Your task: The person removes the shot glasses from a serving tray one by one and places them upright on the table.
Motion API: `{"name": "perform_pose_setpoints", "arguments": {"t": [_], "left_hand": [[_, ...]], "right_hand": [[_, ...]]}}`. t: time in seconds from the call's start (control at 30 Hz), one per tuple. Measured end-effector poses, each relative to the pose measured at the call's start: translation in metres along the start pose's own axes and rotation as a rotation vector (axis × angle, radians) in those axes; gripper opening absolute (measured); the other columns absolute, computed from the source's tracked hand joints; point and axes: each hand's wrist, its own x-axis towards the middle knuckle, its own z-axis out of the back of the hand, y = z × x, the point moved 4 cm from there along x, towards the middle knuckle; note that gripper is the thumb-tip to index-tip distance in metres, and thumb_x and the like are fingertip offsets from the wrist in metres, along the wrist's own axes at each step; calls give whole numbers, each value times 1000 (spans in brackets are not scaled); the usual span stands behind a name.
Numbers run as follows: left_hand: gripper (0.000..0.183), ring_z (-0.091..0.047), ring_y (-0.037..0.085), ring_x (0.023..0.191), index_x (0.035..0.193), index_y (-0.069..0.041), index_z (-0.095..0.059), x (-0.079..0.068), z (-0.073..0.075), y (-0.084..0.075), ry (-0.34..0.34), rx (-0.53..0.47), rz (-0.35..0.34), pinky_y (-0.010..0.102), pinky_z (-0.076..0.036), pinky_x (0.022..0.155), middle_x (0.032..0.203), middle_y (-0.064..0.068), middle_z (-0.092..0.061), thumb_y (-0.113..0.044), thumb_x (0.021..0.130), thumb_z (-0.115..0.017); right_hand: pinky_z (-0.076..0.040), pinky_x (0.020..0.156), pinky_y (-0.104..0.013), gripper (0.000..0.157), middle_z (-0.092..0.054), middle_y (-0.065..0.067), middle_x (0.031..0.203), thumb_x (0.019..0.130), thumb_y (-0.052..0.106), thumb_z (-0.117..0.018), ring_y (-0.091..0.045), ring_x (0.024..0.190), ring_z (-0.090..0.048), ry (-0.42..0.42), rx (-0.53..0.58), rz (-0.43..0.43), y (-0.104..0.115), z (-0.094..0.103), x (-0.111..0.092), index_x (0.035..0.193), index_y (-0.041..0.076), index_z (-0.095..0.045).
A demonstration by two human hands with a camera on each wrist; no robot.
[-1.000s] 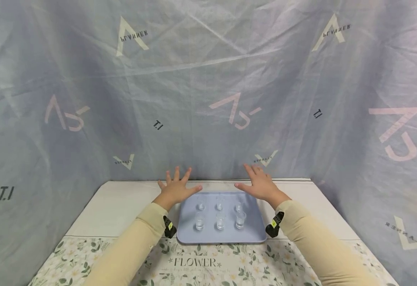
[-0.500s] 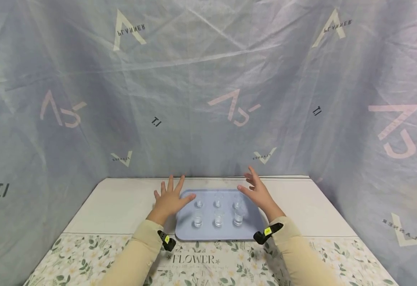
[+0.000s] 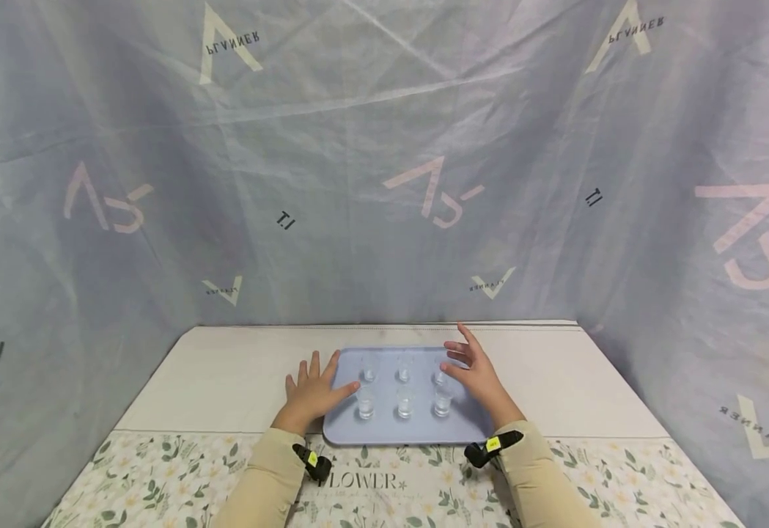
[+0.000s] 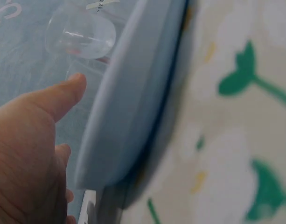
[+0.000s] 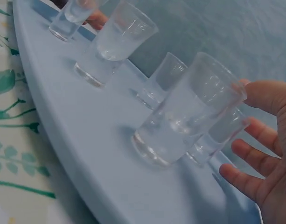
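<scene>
A light blue tray (image 3: 384, 434) bears several clear shot glasses in two rows. My left hand (image 3: 311, 402) spreads its fingers over the tray's left edge, its thumb pointing toward the front left shot glass (image 3: 366, 405); nothing is in its grasp. On the right side, my right hand (image 3: 479, 378) hovers by the rear right shot glass (image 3: 440, 376), fingers loosely bent and apart. The right wrist view shows the thumb by the rim of the front right shot glass (image 5: 189, 112); whether it touches cannot be told. Both hands' palms are partly hidden in the head view.
A floral cloth (image 3: 179, 477) covers the front of the table, with a white surface (image 3: 226, 374) behind it. Grey-blue printed curtains (image 3: 358, 183) enclose the back and both sides. Black straps with cameras sit on both wrists.
Both hands have come down and nearer from behind the tray. The right hand has turned and its fingers have bent toward the right-hand glasses. Glasses and tray look unmoved.
</scene>
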Motion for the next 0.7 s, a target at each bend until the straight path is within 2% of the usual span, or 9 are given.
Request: {"name": "perform_pose_setpoints", "arguments": {"t": [0.13,0.3,0.43,0.53,0.7], "left_hand": [[102,-5,54,150,163,-22,-22,4,-6,7,18,-4,15,76,-1,112,166,28,-8,-83,86,-46],[107,5,49,152,165,-21,-12,6,-14,11,107,-20,56,72,5,114,166,27,0,-84,85,-45],[105,5,49,152,164,-16,-14,0,-8,6,144,-41,71,71,6,115,165,29,-1,-73,88,-57],[103,2,50,152,163,-12,-18,-5,-2,2,140,-43,60,72,4,114,165,31,-5,-66,88,-64],[102,2,49,152,163,-13,-18,-5,-2,3,139,-22,65,71,3,115,165,30,-5,-65,89,-64]], "right_hand": [[-38,107,-64,90,-53,-39,135,86,-9,-73,-56,127,-50,-13,-21,-1,0,-2,-2,158,-4,-21],[-35,108,-67,90,-52,-41,134,84,-14,-72,-57,127,-49,4,9,-6,-5,-5,-3,158,-4,-21],[-38,106,-65,91,-52,-42,133,84,-16,-71,-57,124,-51,8,11,1,-8,-6,-2,158,-5,-20],[-43,103,-62,89,-55,-40,130,84,-16,-70,-55,118,-56,-1,-22,4,-9,-8,-2,157,-5,-22],[-47,99,-59,81,-59,-39,124,85,-17,-68,-53,112,-60,-11,-65,14,-5,-12,-2,155,-7,-27]]}}
